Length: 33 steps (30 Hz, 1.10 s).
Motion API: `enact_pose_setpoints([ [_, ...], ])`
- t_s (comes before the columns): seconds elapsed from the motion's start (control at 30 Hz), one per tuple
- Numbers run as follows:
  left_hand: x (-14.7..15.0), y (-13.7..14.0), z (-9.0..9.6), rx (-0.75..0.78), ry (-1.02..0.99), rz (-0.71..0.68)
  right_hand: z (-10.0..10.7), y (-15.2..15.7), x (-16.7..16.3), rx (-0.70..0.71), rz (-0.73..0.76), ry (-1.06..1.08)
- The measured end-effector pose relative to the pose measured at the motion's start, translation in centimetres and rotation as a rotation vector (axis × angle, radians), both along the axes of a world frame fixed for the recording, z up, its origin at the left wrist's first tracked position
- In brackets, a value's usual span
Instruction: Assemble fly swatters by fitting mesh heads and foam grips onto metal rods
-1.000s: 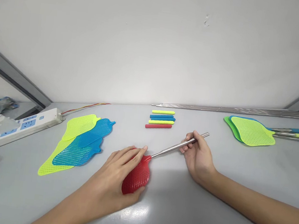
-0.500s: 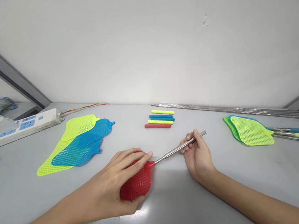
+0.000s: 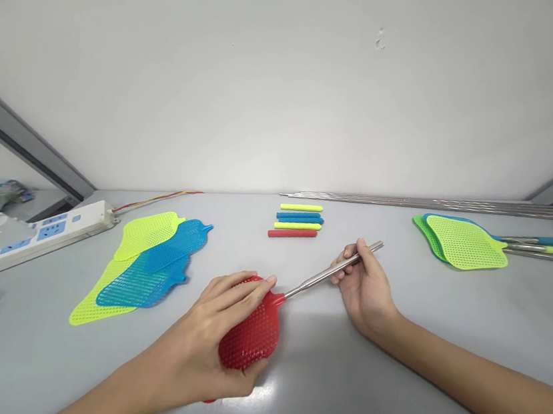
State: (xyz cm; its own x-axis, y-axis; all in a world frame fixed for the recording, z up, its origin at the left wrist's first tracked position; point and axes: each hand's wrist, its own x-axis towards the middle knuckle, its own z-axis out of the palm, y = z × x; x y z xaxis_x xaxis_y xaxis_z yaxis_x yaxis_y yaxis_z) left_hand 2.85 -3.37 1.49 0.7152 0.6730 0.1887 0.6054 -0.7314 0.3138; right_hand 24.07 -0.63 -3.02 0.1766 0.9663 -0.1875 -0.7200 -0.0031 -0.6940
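My left hand (image 3: 220, 334) grips a red mesh fly swatter head (image 3: 255, 335) from above, thumb on the near edge and fingers across the far side. Much of the head lies hidden under the palm. A metal telescopic rod (image 3: 321, 276) runs from the head's red neck up to the right. Its far end is pinched between the thumb and fingers of my right hand (image 3: 363, 281). Beyond my hands lie short handle sleeves: a red one (image 3: 292, 233), a yellow one (image 3: 298, 226) and blue ones (image 3: 299, 217).
Loose yellow (image 3: 149, 235) and blue (image 3: 146, 282) swatter heads overlap at the left, beside a white power strip (image 3: 59, 231). Swatters with rods and coloured handles, a yellow one (image 3: 473, 244) on top, lie at the right. Long metal rods (image 3: 428, 203) rest along the wall.
My left hand has shifted slightly left, and more of the red head shows beneath it. The rod has barely moved in my right hand.
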Motion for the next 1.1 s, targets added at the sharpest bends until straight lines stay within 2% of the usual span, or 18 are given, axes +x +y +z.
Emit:
enact_pose_setpoints([
  [0.77, 0.02, -0.09, 0.47, -0.076, -0.083, 0.049, 0.09, -0.34, 0.26, 0.056, 0.104, -0.040],
  [1.1, -0.22, 0.07, 0.07, 0.098, -0.100, 0.066, 0.07, -0.49, 0.35, 0.086, 0.190, -0.103],
])
